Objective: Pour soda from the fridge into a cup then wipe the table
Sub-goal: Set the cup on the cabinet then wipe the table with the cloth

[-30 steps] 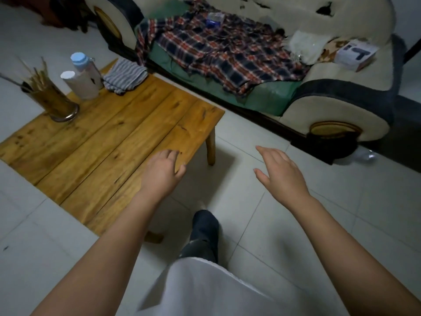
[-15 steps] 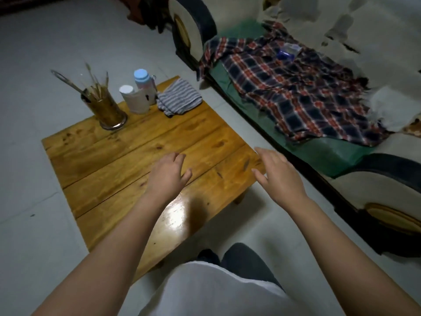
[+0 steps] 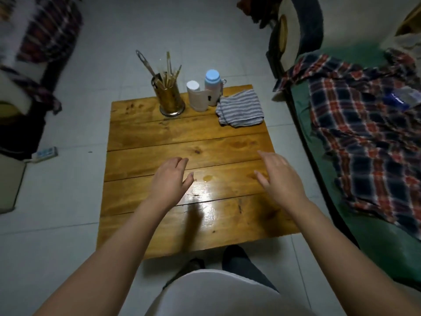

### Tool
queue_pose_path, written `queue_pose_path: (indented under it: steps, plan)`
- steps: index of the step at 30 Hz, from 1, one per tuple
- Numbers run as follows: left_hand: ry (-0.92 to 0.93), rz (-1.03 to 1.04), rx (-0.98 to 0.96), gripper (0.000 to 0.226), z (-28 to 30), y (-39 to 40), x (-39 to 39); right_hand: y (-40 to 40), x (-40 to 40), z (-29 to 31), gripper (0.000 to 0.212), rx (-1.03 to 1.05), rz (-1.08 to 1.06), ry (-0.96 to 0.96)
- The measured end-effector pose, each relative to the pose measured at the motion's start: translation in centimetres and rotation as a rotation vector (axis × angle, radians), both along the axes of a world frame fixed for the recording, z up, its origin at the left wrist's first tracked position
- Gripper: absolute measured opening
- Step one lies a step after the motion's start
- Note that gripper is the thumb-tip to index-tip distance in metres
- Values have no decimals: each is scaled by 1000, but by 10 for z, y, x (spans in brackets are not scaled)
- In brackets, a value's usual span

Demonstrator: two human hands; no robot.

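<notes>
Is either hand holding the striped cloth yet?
No, the striped cloth lies folded at the table's far edge, while both hands hover empty nearer the person.

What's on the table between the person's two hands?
In the head view, between the left hand and right hand lies a small amber droplet on bare, glossy table planks.
</notes>
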State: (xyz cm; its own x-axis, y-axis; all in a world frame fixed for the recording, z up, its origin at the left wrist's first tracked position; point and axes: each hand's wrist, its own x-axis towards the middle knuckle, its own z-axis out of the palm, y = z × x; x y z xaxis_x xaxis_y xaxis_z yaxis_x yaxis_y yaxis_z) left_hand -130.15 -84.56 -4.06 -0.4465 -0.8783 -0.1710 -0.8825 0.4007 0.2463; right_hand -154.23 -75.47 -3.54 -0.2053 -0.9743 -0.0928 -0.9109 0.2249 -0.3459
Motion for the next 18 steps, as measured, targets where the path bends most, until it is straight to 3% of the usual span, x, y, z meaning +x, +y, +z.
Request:
queue_pose_path:
  steps: [7, 18]
  plan:
    - [44, 157, 10, 49, -16, -5, -23, -37, -31, -16, 51, 21, 169, 0]
    - [11, 120, 82, 46, -89, -77, -58, -131, -71, -77, 51, 70, 214, 20]
